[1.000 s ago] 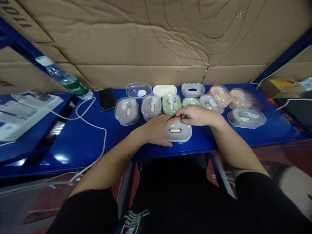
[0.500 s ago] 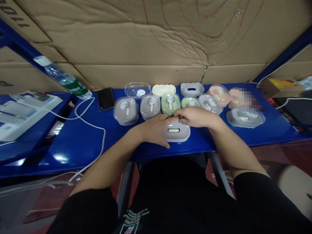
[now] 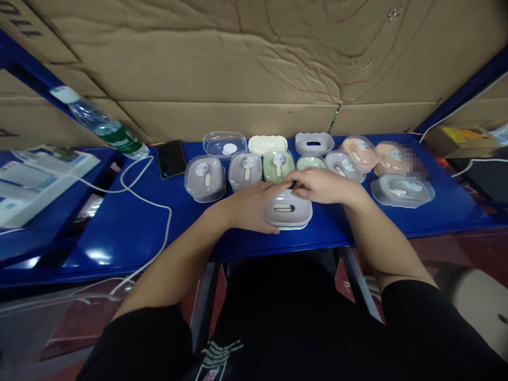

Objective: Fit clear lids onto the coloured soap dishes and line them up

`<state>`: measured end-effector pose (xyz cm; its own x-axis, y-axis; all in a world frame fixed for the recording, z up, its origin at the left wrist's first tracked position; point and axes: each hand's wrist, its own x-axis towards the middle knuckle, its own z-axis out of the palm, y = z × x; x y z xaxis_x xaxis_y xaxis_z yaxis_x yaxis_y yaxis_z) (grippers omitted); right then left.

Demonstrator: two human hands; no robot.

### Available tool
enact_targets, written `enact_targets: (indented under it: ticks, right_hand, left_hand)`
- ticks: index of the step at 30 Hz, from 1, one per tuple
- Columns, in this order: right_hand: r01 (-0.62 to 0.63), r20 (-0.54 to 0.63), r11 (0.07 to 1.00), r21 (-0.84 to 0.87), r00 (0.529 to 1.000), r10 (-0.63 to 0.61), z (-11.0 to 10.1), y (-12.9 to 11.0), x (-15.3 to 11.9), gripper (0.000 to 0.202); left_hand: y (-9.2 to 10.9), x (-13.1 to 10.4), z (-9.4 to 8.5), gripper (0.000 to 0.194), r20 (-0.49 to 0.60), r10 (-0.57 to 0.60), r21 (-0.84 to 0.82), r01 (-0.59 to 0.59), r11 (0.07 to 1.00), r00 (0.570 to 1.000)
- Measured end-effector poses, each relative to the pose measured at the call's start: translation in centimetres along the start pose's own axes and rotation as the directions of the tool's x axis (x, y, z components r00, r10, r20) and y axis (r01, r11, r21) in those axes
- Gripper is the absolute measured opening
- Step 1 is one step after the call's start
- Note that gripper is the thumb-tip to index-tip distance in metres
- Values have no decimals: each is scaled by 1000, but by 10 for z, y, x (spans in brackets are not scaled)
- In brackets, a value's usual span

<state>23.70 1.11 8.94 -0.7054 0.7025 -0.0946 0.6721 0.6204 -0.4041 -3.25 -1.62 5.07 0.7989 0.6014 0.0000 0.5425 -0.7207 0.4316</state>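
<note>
A lilac soap box with a long slot in its top lies at the table's front edge. A pale bar shows through the slot, and a white rim shows beneath the near side. My left hand is wrapped round its left side, thumb at the near corner and fingers along the far edge. At the far edge, my right hand has its fingers curled down against the box. Something small and dark shows between the two hands' fingertips; I cannot make out what it is. Just behind stands a green soap box with a clear lid.
Several lidded soap boxes stand around, including a grey one and a peach one. Behind are a clear lid, a cream tray and a lilac tray. Left are a phone, a bottle and a white cable.
The lilac box's slotted top sits slightly higher over its white rim, and its slot looks darker. The dark spot between my fingertips has come into sight. Both hands stay nearly in place.
</note>
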Motion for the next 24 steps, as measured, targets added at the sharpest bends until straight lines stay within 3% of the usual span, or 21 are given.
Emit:
enact_targets:
  ticks: [11,18,24]
  right_hand:
    - [-42,2,990,-132,999,43,5,-6,2,34]
    - [-27,10,998,-50,1000,28,0,-2,-4,35]
    - [-23,70,997,68,997,18,-8,-9,-12,77]
  left_hand:
    - [-2,2,10,127,14,-20,24,19,1000,1000]
    - [2,4,12,121,0,-11,57,11,998,1000]
    - [6,4,13,111,-2,-43,39,43,998,999]
